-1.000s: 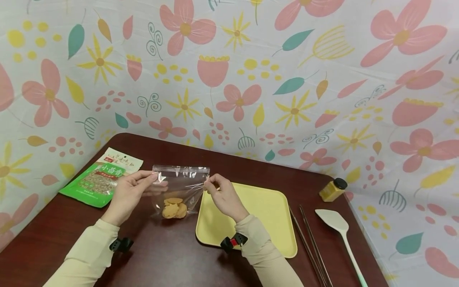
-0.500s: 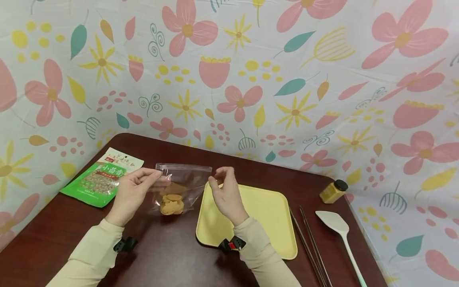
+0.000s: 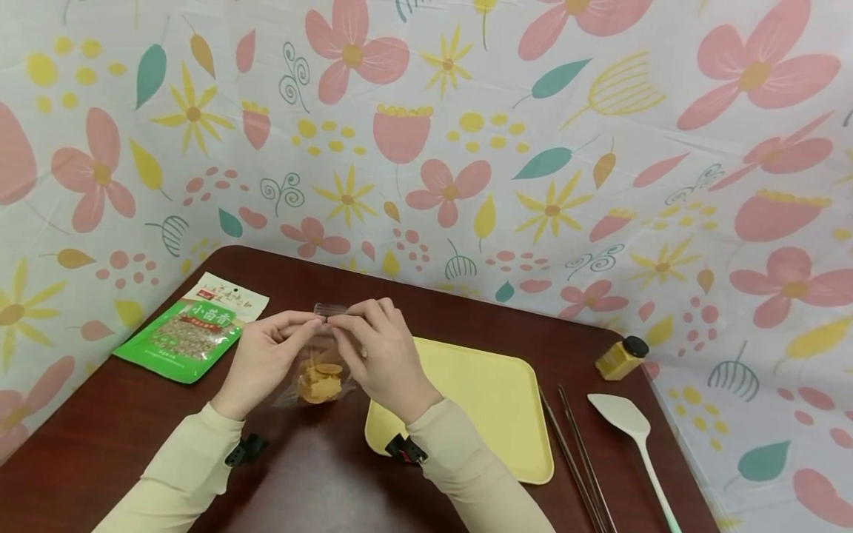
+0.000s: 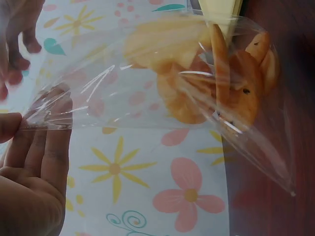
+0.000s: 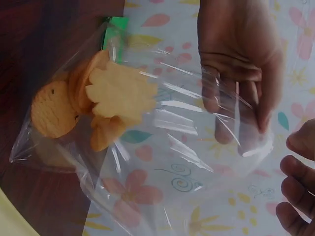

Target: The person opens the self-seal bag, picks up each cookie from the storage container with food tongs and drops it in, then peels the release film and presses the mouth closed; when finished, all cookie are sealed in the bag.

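A clear zip bag (image 3: 321,311) holding several round and flower-shaped biscuits (image 3: 320,381) hangs upright over the table. Its top corner is pinched between thumb and fingers of my left hand (image 3: 266,359). My right hand (image 3: 383,355), fingers bent, is at the bag's top beside the left fingertips and hides the bag's right side in the head view. The right wrist view shows a small gap between those right fingers (image 5: 295,189) and the plastic. In the left wrist view the biscuits (image 4: 197,69) sit at the bag's bottom.
Behind the left hand lies a green seasoning packet (image 3: 193,326). A yellow tray (image 3: 480,407) is to the right, then metal chopsticks (image 3: 580,459), a white spatula (image 3: 623,418) and a yellow jar (image 3: 621,358) with a black lid. A flowered cloth (image 3: 426,148) hangs behind the table.
My right hand first let go of the bag's right edge, then moved left across the bag to the left fingertips. The left hand still pinches the bag and has shifted slightly right.
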Motion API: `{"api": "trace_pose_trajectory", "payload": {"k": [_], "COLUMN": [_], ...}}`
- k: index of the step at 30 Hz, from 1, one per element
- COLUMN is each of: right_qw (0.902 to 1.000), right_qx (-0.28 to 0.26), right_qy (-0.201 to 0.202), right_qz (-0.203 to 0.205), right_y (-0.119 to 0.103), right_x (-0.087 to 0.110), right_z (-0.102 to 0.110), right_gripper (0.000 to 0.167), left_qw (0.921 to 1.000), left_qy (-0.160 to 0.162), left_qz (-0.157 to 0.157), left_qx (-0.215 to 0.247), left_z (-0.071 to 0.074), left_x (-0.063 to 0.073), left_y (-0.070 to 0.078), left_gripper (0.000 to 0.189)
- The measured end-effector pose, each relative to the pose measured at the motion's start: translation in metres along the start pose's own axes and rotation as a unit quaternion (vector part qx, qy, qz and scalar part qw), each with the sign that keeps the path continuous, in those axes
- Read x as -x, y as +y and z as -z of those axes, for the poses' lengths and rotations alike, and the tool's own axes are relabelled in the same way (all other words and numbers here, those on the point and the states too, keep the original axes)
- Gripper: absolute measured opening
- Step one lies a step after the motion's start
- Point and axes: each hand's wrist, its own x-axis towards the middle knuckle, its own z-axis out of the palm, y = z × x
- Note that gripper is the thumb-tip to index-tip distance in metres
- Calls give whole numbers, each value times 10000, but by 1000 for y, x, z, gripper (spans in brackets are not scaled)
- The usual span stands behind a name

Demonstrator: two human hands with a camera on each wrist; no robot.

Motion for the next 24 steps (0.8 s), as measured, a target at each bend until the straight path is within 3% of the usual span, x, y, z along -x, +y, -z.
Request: {"api": "trace_pose_trajectory", "payload": {"k": [7,14,18,24], "right_qw": [9995,9996,9993,9971], "right_qx": [233,225,321,642], "right_qy": [-200,-154,-197,-417], "right_qz": [-98,5,52,46], "right_y": [1,0,0,-1], "right_x": [-4,-6,-7,-6], "right_z": [-6,-3,-1,1], "right_gripper": [22,17,12,8], "left_qw": [9983,9891,9868,9872], "left_qy": [-59,-249,-337,-311], "left_qz": [-250,-590,-733,-692], "left_qx": [-518,-1326,-1407,-1404], "left_z": [-4,-6,-9,-12], "left_x": [2,4,5,4], "left_y": [3,6,8,7], "left_gripper": [22,17,17,15]}}
